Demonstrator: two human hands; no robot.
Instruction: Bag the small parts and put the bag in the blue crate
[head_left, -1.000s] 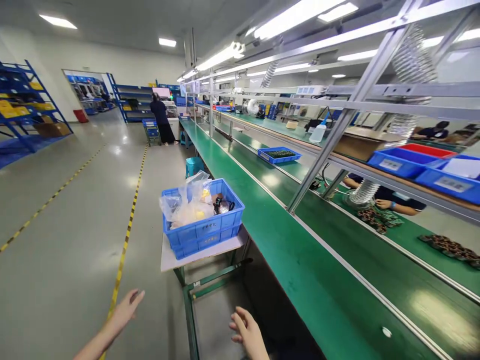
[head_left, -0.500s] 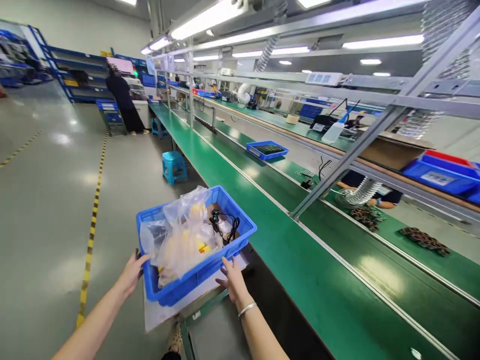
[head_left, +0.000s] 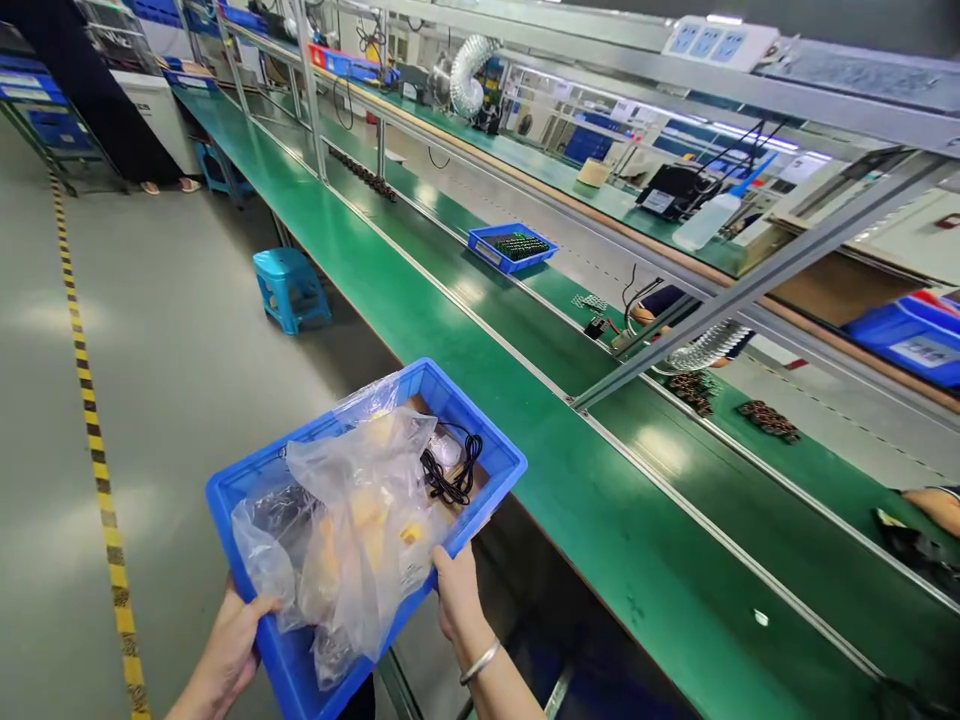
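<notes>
Both hands carry the blue bin (head_left: pixel 480 445), held off the floor beside the near edge of the green surface (head_left: pixel 600 520). The left hand (head_left: pixel 229 645) is clamped on its near left corner, the right hand (head_left: pixel 454 590) on its near right rim. Clear bags (head_left: pixel 352 520) of yellow parts and a black cable (head_left: pixel 450 475) lie inside. The step looks like carrying; setting it down would call for a level swing over that edge. A blue stool (head_left: pixel 289 285) stands further along, and a tray (head_left: pixel 514 247) sits on the surface's far lane.
</notes>
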